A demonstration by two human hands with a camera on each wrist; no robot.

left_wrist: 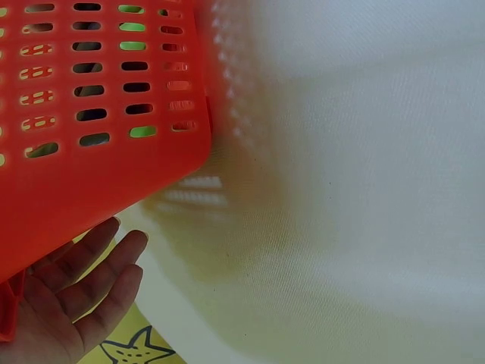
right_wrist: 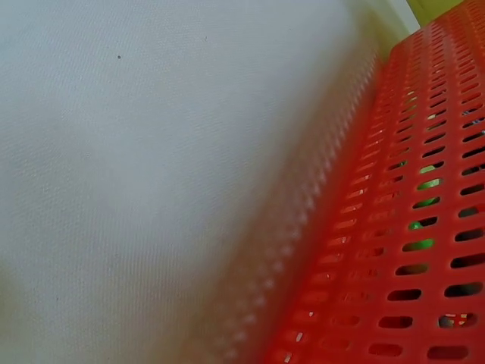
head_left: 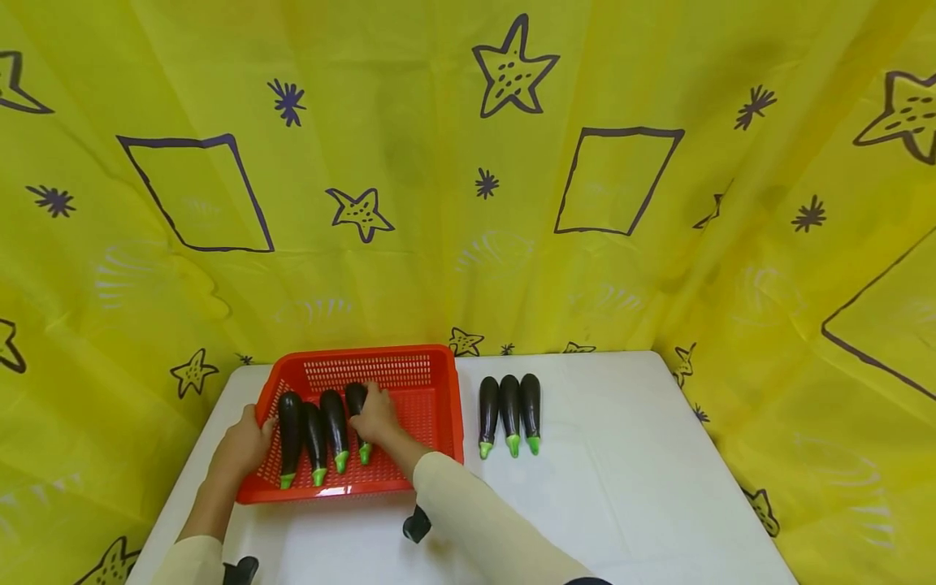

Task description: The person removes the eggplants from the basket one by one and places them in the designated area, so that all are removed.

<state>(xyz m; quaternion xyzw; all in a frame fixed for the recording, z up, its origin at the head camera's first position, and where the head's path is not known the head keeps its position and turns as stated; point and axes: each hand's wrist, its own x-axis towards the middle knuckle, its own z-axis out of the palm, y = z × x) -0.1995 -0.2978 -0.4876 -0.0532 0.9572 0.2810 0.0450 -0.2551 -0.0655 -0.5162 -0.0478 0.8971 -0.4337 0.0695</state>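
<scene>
A red plastic basket [head_left: 439, 414] holds several dark eggplants with green stem ends, lying side by side in its left half. My right hand [head_left: 376, 416] reaches over the front rim and grips the rightmost eggplant [head_left: 356, 396] in that row. It is out of sight in the right wrist view, where the slotted basket wall [right_wrist: 424, 227] shows. At the left rim, my left hand [head_left: 245, 443] holds the basket, its thumb over the edge. In the left wrist view its loosely bent fingers [left_wrist: 106, 277] lie along the outer wall.
Three more eggplants [head_left: 509, 414] lie in a row on the white table [head_left: 621, 487], right of the basket. A yellow curtain [head_left: 409, 284] with drawn stars surrounds the table at the back and sides. Black wrist-camera parts [head_left: 417, 525] hang by the forearms.
</scene>
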